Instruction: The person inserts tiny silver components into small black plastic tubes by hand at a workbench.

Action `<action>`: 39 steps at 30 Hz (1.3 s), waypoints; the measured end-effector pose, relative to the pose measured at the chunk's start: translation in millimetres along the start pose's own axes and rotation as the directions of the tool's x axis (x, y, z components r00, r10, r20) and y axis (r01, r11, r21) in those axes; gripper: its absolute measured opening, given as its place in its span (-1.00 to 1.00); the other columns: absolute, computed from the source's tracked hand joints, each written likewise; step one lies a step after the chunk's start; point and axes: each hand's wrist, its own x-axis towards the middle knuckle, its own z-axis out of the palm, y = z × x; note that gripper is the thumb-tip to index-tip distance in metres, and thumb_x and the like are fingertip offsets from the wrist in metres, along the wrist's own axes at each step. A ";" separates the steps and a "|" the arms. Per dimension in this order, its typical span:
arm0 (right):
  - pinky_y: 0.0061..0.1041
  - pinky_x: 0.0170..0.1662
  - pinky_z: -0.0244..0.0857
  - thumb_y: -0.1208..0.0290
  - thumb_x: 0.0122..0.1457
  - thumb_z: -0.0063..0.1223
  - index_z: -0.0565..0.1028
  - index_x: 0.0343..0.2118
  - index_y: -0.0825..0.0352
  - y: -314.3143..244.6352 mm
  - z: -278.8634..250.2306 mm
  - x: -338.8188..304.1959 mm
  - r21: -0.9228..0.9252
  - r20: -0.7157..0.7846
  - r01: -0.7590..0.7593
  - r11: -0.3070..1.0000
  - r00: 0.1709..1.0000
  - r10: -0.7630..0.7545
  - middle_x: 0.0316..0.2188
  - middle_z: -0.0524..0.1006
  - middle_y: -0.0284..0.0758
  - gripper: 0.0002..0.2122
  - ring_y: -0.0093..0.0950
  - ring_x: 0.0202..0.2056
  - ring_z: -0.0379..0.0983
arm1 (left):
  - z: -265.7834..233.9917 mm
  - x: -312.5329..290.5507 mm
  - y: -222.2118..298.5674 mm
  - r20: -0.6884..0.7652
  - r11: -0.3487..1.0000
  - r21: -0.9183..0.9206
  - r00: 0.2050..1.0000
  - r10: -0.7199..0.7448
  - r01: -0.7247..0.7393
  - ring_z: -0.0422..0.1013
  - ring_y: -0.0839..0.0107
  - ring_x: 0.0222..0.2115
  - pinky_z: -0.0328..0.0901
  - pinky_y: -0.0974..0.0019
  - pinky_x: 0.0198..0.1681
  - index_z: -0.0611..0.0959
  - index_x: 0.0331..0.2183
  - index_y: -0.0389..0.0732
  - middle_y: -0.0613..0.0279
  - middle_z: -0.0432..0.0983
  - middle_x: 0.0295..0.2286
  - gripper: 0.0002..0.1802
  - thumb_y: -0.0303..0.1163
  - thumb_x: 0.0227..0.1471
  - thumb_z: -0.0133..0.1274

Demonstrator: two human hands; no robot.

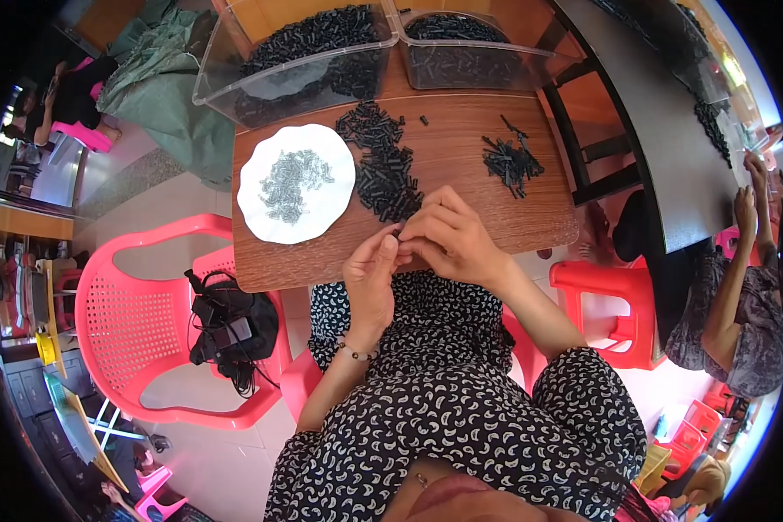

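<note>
Near the front edge of the brown wooden table (461, 183), my two hands meet fingertip to fingertip. Thumb and fingers of my left hand (370, 280) pinch a small black tube (398, 233). The closed fingers of my right hand (452, 239) come together at the same spot; what lies between them is too small to make out. Just beyond my hands spreads a heap of short black tubes (383, 165). On the left, a white scalloped plate (252, 193) bears many tiny clear pieces (294, 184). A smaller pile of black parts (511, 165) lies to the right.
Two clear plastic bins (300, 87) (461, 74) full of black tubes stand at the table's far edge. A pink chair (139, 322) with a black bag (235, 326) is at my left. At right are a red stool (605, 300), a dark table (644, 130) and another person's arms (739, 252).
</note>
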 end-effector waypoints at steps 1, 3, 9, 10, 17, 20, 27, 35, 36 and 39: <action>-0.41 -0.24 0.29 0.56 -0.15 0.23 0.52 -0.41 0.28 -1.3 1.4 1.0 -0.009 0.011 0.019 1.000 1.000 -0.019 -0.46 0.49 -0.39 -0.81 -0.33 -0.34 0.34 | -0.5 -0.5 1.4 0.000 1.000 0.004 1.000 -0.003 0.003 0.46 0.54 -0.40 0.36 0.49 -0.28 0.57 -0.15 -0.37 0.22 0.57 -0.35 -0.67 -0.32 0.14 0.05; -0.41 -0.25 0.30 0.54 -0.13 0.22 0.52 -0.40 0.27 -2.7 4.0 3.5 -0.011 0.026 0.042 0.999 0.999 -0.042 -0.48 0.46 -0.40 -0.82 -0.33 -0.32 0.33 | -3.2 -2.7 3.9 -0.016 1.000 -0.022 1.000 -0.011 0.011 0.46 0.54 -0.40 0.36 0.50 -0.28 0.58 -0.16 -0.37 0.22 0.57 -0.35 -0.69 -0.33 0.14 0.05; -0.41 -0.27 0.28 0.48 -0.07 0.22 0.54 -0.36 0.27 2.7 9.6 28.6 0.113 0.140 -0.081 0.990 0.988 0.064 -0.50 0.49 -0.36 -0.83 -0.33 -0.34 0.35 | -14.9 -5.7 14.5 -0.158 0.987 -0.160 0.987 -0.034 0.008 0.50 0.45 -0.37 0.42 0.44 -0.30 0.59 -0.22 -0.34 0.17 0.56 -0.33 -0.75 -0.35 0.16 0.00; -0.41 -0.26 0.28 0.51 -0.08 0.23 0.54 -0.34 0.28 8.7 14.2 34.7 0.084 0.146 -0.099 0.991 0.986 0.086 -0.49 0.51 -0.36 -0.81 -0.34 -0.34 0.35 | -17.6 -6.6 15.4 -0.155 0.985 -0.174 0.987 -0.033 0.006 0.51 0.44 -0.37 0.42 0.44 -0.30 0.58 -0.22 -0.33 0.16 0.56 -0.32 -0.75 -0.35 0.17 -0.02; -0.34 -0.26 0.25 0.47 -0.02 0.17 0.54 -0.33 0.30 33.1 65.6 84.1 -0.059 0.218 -0.078 0.995 0.972 0.089 -0.49 0.53 -0.27 -0.84 -0.27 -0.33 0.35 | -24.7 -9.9 15.4 -0.148 0.975 -0.218 0.986 -0.073 0.039 0.41 0.50 -0.44 0.36 0.42 -0.32 0.51 -0.25 -0.26 0.26 0.47 -0.43 -0.78 -0.30 0.16 -0.04; -0.31 -0.22 0.27 0.44 -0.05 0.19 0.55 -0.37 0.29 40.0 90.2 94.7 -0.259 0.267 -0.046 0.965 0.956 0.118 -0.52 0.53 -0.23 -0.84 -0.22 -0.31 0.35 | -25.2 -11.8 15.1 -0.123 0.972 -0.228 0.989 -0.083 0.054 0.43 0.54 -0.45 0.36 0.47 -0.33 0.53 -0.22 -0.28 0.26 0.50 -0.42 -0.76 -0.31 0.18 -0.05; -0.28 -0.20 0.25 0.46 -0.08 0.18 0.54 -0.44 0.26 47.4 112.8 101.3 -0.342 0.341 0.007 0.940 0.933 0.118 -0.50 0.53 -0.24 -0.90 -0.23 -0.29 0.36 | -29.7 -8.9 16.5 -0.100 0.971 -0.226 0.990 -0.097 0.072 0.42 0.57 -0.45 0.35 0.49 -0.32 0.54 -0.21 -0.28 0.30 0.50 -0.43 -0.74 -0.29 0.17 -0.01; -0.25 -0.17 0.23 0.47 -0.05 0.13 0.49 -0.50 0.30 52.4 119.5 101.8 -0.344 0.327 0.032 0.938 0.941 0.088 -0.50 0.52 -0.24 -0.94 -0.24 -0.29 0.35 | -28.9 -7.3 17.6 -0.092 0.966 -0.244 0.990 -0.107 0.082 0.42 0.57 -0.44 0.35 0.49 -0.32 0.53 -0.20 -0.28 0.29 0.50 -0.42 -0.75 -0.30 0.16 0.00; -0.25 -0.17 0.23 0.47 -0.05 0.13 0.49 -0.50 0.30 53.5 119.9 101.4 -0.344 0.328 0.031 0.939 0.941 0.088 -0.50 0.52 -0.24 -0.94 -0.24 -0.29 0.35 | -29.2 -6.7 17.7 -0.089 0.965 -0.248 0.990 -0.109 0.084 0.42 0.57 -0.44 0.35 0.49 -0.32 0.53 -0.21 -0.28 0.29 0.51 -0.41 -0.75 -0.30 0.16 0.00; -0.27 -0.15 0.23 0.47 -0.05 0.14 0.49 -0.48 0.31 53.3 120.4 101.9 -0.343 0.328 0.049 0.938 0.942 0.071 -0.50 0.52 -0.25 -0.92 -0.24 -0.28 0.35 | -30.3 -6.2 17.4 -0.090 0.963 -0.256 0.990 -0.112 0.086 0.42 0.57 -0.44 0.35 0.49 -0.32 0.53 -0.21 -0.28 0.29 0.51 -0.41 -0.75 -0.29 0.16 0.00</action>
